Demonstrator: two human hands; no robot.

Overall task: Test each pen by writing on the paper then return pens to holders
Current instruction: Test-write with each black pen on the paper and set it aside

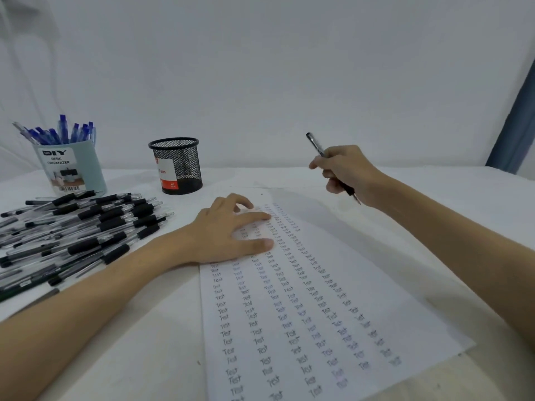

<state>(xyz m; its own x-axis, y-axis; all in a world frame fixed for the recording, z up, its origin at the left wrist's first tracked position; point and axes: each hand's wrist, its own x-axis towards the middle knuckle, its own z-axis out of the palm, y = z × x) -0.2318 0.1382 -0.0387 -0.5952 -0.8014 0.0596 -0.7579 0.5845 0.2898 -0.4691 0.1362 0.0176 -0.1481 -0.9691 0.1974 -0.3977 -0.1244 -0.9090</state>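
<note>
Blue pens in DIY holder & black pen pile left of paper w/ "Test" rows, mesh holder behind, left hand flat on paper, right hand grasping black pen above it.

This looks like a plain desk or office workspace set against a bare white wall. A table under a white covering carries stationery: a pale blue desk organizer full of blue pens, a black mesh pen cup, a heap of black pens and a sheet of paper filled with handwritten test words. A strip of blue curtain hangs at the right edge.
</note>
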